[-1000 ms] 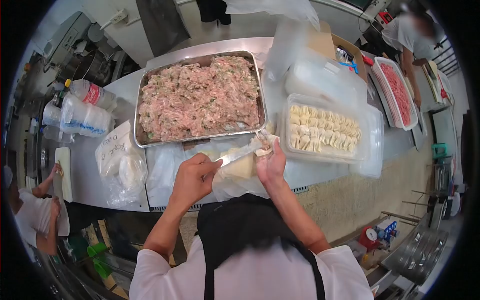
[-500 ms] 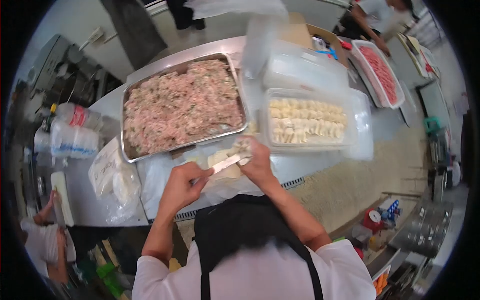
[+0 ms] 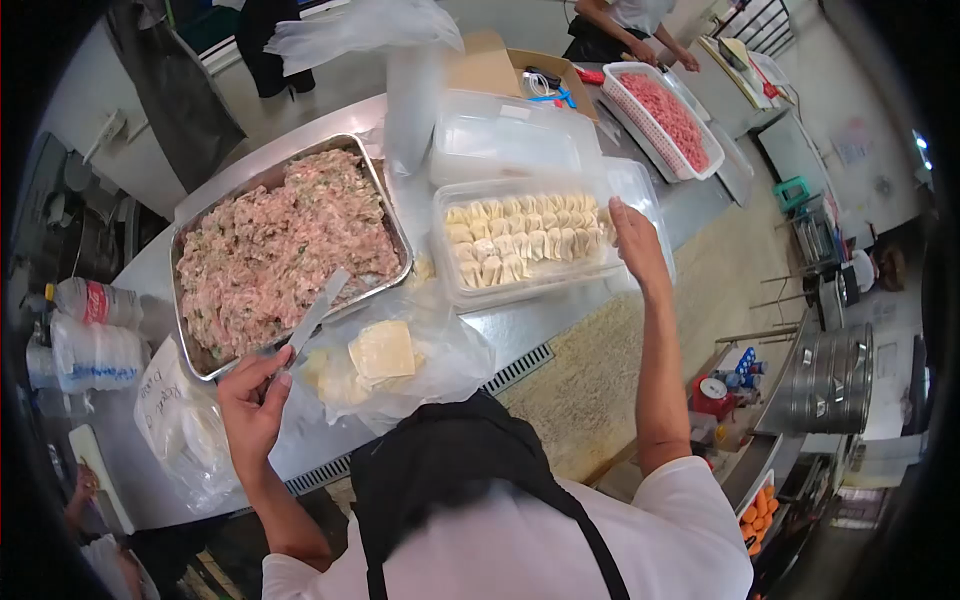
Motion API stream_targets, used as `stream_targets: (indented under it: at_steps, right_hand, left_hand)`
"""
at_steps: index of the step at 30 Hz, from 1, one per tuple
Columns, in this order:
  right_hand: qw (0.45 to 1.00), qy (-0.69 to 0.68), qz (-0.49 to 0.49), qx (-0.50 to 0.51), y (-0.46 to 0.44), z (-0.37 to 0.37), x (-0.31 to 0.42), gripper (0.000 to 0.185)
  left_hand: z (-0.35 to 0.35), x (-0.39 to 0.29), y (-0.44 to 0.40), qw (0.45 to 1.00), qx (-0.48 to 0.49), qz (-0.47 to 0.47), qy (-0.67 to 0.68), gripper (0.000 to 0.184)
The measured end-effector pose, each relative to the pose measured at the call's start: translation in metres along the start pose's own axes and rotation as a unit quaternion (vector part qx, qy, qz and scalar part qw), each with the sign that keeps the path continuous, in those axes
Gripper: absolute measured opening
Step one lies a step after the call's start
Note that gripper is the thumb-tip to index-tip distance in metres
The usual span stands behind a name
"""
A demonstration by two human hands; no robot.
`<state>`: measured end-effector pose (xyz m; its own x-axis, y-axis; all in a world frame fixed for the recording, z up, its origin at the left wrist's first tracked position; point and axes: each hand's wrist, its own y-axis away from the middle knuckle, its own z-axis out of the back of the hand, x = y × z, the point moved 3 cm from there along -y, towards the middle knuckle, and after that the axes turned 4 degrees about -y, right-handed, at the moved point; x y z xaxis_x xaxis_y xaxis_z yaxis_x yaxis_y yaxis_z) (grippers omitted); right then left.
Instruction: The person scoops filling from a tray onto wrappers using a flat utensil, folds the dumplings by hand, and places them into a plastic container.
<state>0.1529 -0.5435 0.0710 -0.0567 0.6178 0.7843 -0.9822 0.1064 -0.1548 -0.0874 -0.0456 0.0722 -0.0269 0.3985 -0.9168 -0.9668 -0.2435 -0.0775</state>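
My left hand [image 3: 255,400] grips a flat metal spatula [image 3: 322,305], its blade tilted over the near edge of the metal tray [image 3: 405,262] of ground meat mix [image 3: 285,240]. At the right end of the clear plastic container [image 3: 470,298], my right hand [image 3: 638,240] pinches a pale dumpling, partly hidden by the fingers. Rows of folded dumplings [image 3: 520,240] fill much of that container. Between my arms, a stack of square dough wrappers [image 3: 383,352] lies on a plastic sheet [image 3: 455,360].
Bottles [image 3: 95,300] and a labelled plastic bag [image 3: 180,425] are on the left. Behind the container are a stacked clear lid [image 3: 515,140] and a cardboard box [image 3: 478,62]. A white basket of ground meat [image 3: 665,120] stands back right, near another person's hands [image 3: 645,48].
My hands have moved apart: the left with the spatula toward the meat tray, the right from the wrappers to the dumpling container. The wrapper stack is now uncovered. The view has turned right.
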Motion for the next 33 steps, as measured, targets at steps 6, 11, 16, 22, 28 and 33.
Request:
stream_targets:
  at_steps: [6,11,16,22,28,33]
  right_hand:
    - [0.947,0.293,0.120,0.051,-0.011,-0.005,-0.026,0.027]
    - [0.939,0.325,0.113,-0.015,-0.017,-0.014,-0.037,0.029]
    - [0.929,0.368,0.035,0.028,-0.020,-0.018,-0.034,0.021]
    - [0.921,0.378,0.080,0.058,-0.029,-0.022,-0.055,0.025]
    - [0.972,0.157,0.158,0.066,0.047,-0.059,0.084,0.030]
    - [0.875,-0.124,0.306,0.354,0.171,-0.203,0.118,0.024]
  left_hand:
    - [-0.003,0.003,0.008,1.000,0.004,0.027,0.009,0.037]
    - [0.000,0.011,0.017,0.999,-0.007,0.048,0.014,0.036]
    - [0.000,0.018,0.023,0.997,-0.023,0.065,0.030,0.036]
    - [-0.003,0.028,0.025,0.995,-0.035,0.089,0.025,0.035]
    - [0.005,0.044,0.038,0.987,-0.073,0.140,-0.038,0.041]
    - [-0.011,0.052,0.043,0.984,-0.077,0.162,-0.009,0.042]
